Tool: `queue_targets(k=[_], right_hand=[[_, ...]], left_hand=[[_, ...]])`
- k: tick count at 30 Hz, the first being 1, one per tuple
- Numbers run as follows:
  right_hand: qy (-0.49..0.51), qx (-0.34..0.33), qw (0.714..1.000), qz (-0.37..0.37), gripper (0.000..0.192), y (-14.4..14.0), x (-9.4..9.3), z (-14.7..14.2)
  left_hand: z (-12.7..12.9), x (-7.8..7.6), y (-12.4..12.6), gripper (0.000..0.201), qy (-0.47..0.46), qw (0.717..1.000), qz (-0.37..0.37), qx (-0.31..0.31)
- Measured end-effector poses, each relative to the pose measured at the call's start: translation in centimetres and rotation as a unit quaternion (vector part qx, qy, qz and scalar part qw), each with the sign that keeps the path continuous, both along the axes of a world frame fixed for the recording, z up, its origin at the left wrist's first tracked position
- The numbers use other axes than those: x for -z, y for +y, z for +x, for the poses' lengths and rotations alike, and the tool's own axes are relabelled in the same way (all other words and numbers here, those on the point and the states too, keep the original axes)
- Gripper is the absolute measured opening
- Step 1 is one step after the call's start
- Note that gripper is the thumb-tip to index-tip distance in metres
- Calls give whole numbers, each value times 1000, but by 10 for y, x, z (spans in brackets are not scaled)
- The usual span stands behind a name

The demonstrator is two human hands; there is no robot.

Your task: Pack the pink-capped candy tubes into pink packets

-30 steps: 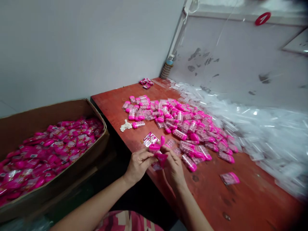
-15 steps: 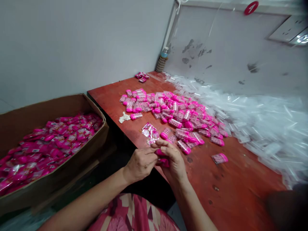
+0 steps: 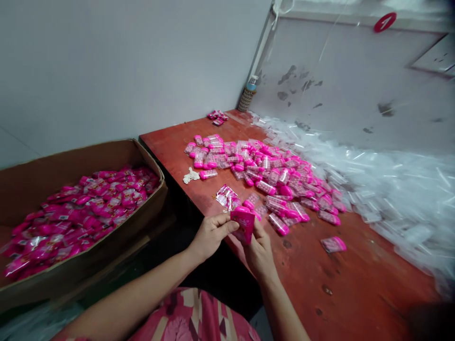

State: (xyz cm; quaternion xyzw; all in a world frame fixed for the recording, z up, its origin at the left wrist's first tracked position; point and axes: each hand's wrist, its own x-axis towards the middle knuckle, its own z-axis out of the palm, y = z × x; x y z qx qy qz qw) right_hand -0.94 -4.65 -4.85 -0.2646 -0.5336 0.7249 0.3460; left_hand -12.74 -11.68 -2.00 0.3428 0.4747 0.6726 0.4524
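A flat, dark pink printed packet (image 3: 243,226) is held up between my hands at the table's near edge. My left hand (image 3: 212,237) pinches its left side, thumb on the face. My right hand (image 3: 261,251) grips it from the right and behind, with most of those fingers hidden. A rounded pink cap end (image 3: 242,209) shows just above the packet; whether it is held too I cannot tell. Just beyond are torn shiny pink wrappers (image 3: 226,195) and a heap of clear containers with pink caps (image 3: 279,177) holding small pale pieces.
To the left, a cardboard box (image 3: 149,163) holds many filled pink packets (image 3: 95,203). Clear plastic sleeves (image 3: 398,189) pile up along the right of the red table (image 3: 359,279). A bottle in a woven holder (image 3: 247,94) stands in the far corner. Crumpled white material (image 3: 191,175) lies near the left edge.
The packet now stands upright with its printed face showing, where before my fingers closed over pink pieces. My hands have drawn slightly apart. The view has shifted a little left.
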Motion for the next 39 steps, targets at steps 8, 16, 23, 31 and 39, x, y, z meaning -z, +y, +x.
queue_targets(k=[8,16,23,31,39], right_hand=[[-71,8,996,50,20,5,-11,-3],[-358,173,862,314,23,12,4,35],[-492,43,716,493,25,21,11,63],[-448,25,858,249,26,17,5,49],[-218,46,975,21,27,-31,-7,5]], left_hand=[[1,10,3,24,-144,988,-57,16],[-11,24,10,15,-295,947,-104,-70],[-14,37,19,10,-369,911,-144,-115],[-7,34,27,13,-438,875,-151,-142],[4,34,35,14,-468,865,-133,-124]])
